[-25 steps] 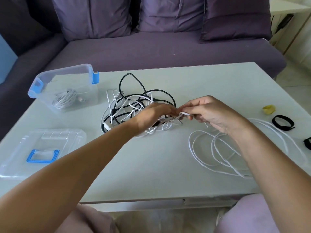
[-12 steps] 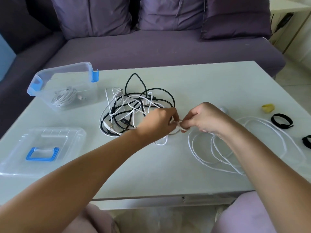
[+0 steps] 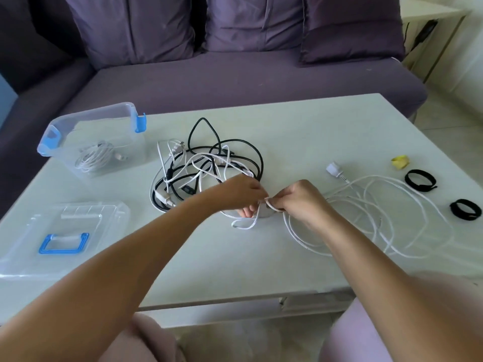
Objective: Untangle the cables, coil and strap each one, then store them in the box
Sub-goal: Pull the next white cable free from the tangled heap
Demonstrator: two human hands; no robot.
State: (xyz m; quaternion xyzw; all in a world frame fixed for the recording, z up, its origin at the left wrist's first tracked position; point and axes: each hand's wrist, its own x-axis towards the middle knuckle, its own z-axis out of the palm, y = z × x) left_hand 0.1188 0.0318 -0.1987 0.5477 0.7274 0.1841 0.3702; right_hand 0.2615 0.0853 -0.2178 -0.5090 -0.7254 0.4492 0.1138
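At frame centre, left hand [image 3: 241, 190] and right hand [image 3: 298, 199] both pinch a thin white cable [image 3: 379, 202], its loose loops sprawling rightward.

white counter [image 3: 313, 126] | far-left: clear box [image 3: 86, 116] | near-left: lid [image 3: 31, 257] | centre: black-white cable tangle [image 3: 209, 163] | right: loose white cable [image 3: 392, 205] | right edge: yellow strap [image 3: 400, 162], two black straps [image 3: 420, 180]

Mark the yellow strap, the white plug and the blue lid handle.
yellow strap [image 3: 400, 162]: head view, its middle.
white plug [image 3: 332, 169]: head view, plug body.
blue lid handle [image 3: 61, 250]: head view, near bar.
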